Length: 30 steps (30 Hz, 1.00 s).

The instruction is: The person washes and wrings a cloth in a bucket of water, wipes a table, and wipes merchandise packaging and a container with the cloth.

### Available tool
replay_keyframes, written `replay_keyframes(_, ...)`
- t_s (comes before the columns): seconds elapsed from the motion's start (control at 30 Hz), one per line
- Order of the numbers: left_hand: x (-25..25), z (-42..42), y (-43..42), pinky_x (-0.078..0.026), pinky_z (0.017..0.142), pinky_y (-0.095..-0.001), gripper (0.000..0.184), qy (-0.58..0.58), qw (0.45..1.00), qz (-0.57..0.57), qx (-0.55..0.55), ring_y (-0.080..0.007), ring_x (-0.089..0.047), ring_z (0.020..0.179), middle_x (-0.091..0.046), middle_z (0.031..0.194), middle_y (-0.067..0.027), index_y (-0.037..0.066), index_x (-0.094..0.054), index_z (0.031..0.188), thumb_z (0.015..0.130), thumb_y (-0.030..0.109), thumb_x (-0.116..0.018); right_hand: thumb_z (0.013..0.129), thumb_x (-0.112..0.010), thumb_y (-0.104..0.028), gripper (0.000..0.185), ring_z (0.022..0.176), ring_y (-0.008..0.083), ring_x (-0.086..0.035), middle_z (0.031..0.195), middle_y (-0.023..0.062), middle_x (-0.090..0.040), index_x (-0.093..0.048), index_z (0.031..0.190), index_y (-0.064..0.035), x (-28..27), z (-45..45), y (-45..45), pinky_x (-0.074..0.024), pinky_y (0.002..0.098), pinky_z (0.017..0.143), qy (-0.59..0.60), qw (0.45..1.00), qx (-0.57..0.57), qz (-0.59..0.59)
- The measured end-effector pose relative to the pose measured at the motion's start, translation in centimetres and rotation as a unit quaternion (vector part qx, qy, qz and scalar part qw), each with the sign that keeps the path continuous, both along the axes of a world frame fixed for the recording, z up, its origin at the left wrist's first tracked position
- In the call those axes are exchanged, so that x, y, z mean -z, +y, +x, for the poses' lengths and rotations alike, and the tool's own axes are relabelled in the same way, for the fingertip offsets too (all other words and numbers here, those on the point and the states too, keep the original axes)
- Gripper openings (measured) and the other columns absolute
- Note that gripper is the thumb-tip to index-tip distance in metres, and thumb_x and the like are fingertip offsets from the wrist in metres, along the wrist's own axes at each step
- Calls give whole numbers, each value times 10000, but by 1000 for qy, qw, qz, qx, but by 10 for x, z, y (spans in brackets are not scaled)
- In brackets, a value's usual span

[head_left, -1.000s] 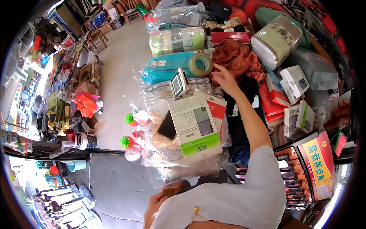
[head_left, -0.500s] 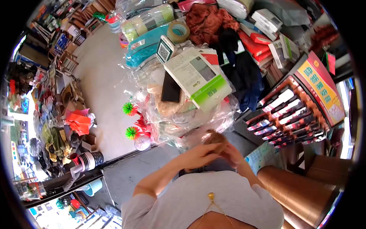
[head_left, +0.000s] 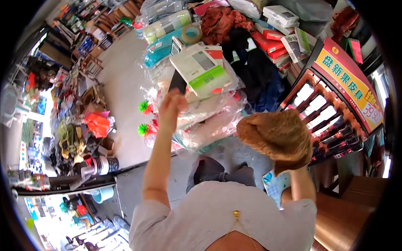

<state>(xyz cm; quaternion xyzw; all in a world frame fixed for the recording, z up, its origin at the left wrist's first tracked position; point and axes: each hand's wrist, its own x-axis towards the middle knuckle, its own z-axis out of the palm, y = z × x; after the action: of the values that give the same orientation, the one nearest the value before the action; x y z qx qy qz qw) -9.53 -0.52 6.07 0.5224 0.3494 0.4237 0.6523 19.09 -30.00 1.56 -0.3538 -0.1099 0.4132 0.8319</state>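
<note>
A brown, furry item (head_left: 274, 136), shaped like a hat or a mitt, is raised at the right, near the camera. My right forearm comes up beneath it, and the item hides my right hand, which holds it up. My left hand (head_left: 172, 106) reaches over the near left part of the pile, by the dark phone (head_left: 178, 83); motion smears its fingers. A white and green box (head_left: 201, 69) lies partly over the phone. Clear plastic-wrapped packages (head_left: 209, 125) are heaped below and right of my left hand.
A rack of belts (head_left: 322, 113) with a yellow and red sign (head_left: 341, 73) stands at right. Tape (head_left: 191, 34), rust-red cloth (head_left: 224, 23) and dark clothing (head_left: 253, 62) lie farther back. Brown rolls (head_left: 343, 217) are at lower right, with cluttered goods (head_left: 75, 138) along the left.
My hands, together at the furry item before, are now apart. My left hand has moved forward and left to the pile; the furry item has risen to the right with my right arm.
</note>
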Motion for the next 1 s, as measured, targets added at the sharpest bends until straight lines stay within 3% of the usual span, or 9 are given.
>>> replay_keyframes(0.23,10,33,68,-489,716,-311,410,-3,977,-210,-47,-175,-581,788,-608,930,-88,-4,-496,1135,875,308,-552,836,-537,-286,468,1112,294,-415,1197,168,-443,-428,1214,-32,-3,13,-3,-323,426,905,-8,999,-14,50)
replay_keyframes(0.47,17,48,105,-388,553,-249,251,98,973,-186,94,-119,-510,637,-596,753,-2,107,-580,887,823,348,-608,823,-541,-305,523,1169,309,-362,1253,172,-399,-400,1250,-37,2,-14,-36,-270,450,953,1,999,32,27)
replay_keyframes(0.67,-16,63,79,-534,588,-304,290,4,996,-76,38,-178,-613,766,-594,798,-79,-19,-522,996,784,167,-590,812,-544,-321,571,1218,322,-316,1302,175,-361,-376,1281,-42,-26,-7,-23,-224,472,994,-153,984,93,-19)
replay_keyframes(0.73,-36,74,41,-526,665,-307,333,12,999,37,14,-176,-602,793,-583,891,-101,-35,-462,1063,786,104,-586,808,-545,-326,587,1234,327,-301,1318,176,-349,-368,1291,-44,-41,-12,3,-209,479,1008,-346,930,81,-92)
replay_keyframes(0.8,-21,91,16,-515,588,-253,409,10,992,121,42,-193,-614,769,-575,958,-128,-35,-405,1148,796,119,-543,804,-547,-332,603,1250,331,-286,1334,177,-336,-361,1301,-45,-56,-33,33,-194,486,1022,-632,766,52,-111)
replay_keyframes(0.87,-41,105,-40,-426,901,-305,387,38,987,35,150,-196,-516,1033,-518,1096,-123,-15,-404,1174,826,68,-551,800,-548,-337,619,1267,336,-270,1350,178,-324,-353,1311,-47,-72,-62,67,-179,493,1036,-785,607,52,-110)
replay_keyframes(0.93,-8,118,-74,-341,996,-329,476,-351,864,-125,339,-208,-403,1194,-408,1291,-122,7,-297,1314,900,156,-477,822,-510,-375,618,1261,342,-283,1364,156,-324,-338,1328,-63,-102,-85,90,-175,496,1032,-794,583,77,-154)
replay_keyframes(0.97,-42,101,-115,-249,1059,-349,525,-214,917,30,334,-200,-292,1284,-275,1409,-108,48,-180,1390,948,259,-368,827,-482,-395,638,1264,354,-278,1372,167,-311,-310,1346,-67,-102,-80,94,-178,504,1027,-797,579,82,-150)
replay_keyframes(1.0,-37,104,-115,-249,1059,-349,525,-214,916,27,338,-200,-292,1284,-275,1409,-108,48,-180,1390,948,259,-368,831,-454,-415,657,1267,365,-274,1379,177,-299,-281,1363,-70,-102,-72,97,-181,513,1022,-800,576,85,-142)
